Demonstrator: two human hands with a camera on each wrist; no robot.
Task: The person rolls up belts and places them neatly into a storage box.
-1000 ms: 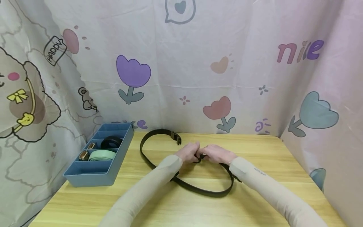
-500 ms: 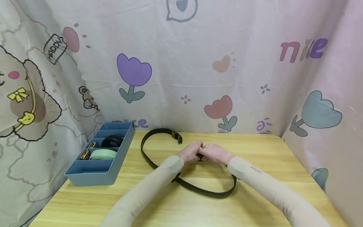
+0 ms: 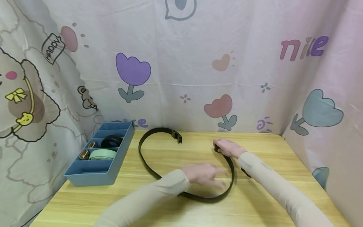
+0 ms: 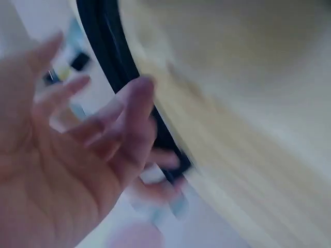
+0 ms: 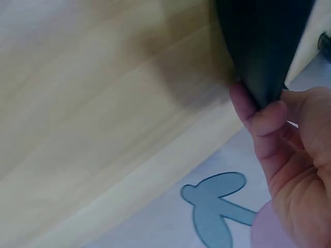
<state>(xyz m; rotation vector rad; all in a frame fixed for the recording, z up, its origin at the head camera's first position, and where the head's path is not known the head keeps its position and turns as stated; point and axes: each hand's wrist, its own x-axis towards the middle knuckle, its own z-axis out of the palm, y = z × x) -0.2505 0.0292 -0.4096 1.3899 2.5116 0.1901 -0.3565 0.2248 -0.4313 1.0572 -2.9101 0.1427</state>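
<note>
A black belt [image 3: 208, 199] lies in a loose S-shaped curve on the wooden table. Its dark buckle [image 3: 176, 136] sits at the far end, near the table's back edge. My right hand [image 3: 229, 147] pinches the other end between thumb and fingers; the right wrist view shows the strap [image 5: 264, 51] running into that grip. Over the belt's front loop hovers my left hand [image 3: 202, 173], blurred, fingers spread and holding nothing. Up close in the left wrist view, the left palm [image 4: 67, 170] faces the camera, with the belt [image 4: 103, 41] behind the fingers.
A blue-grey divided box [image 3: 113, 176] stands at the table's left. Its compartments hold a coiled black belt [image 3: 112, 141], a coiled mint-green belt [image 3: 102, 154] and gold-coloured buckles [image 3: 84, 154]. A printed curtain [image 3: 181, 72] hangs behind the table.
My left hand has let go of the belt end and moved toward the front. The right hand has shifted to the right, keeping its hold on that end.
</note>
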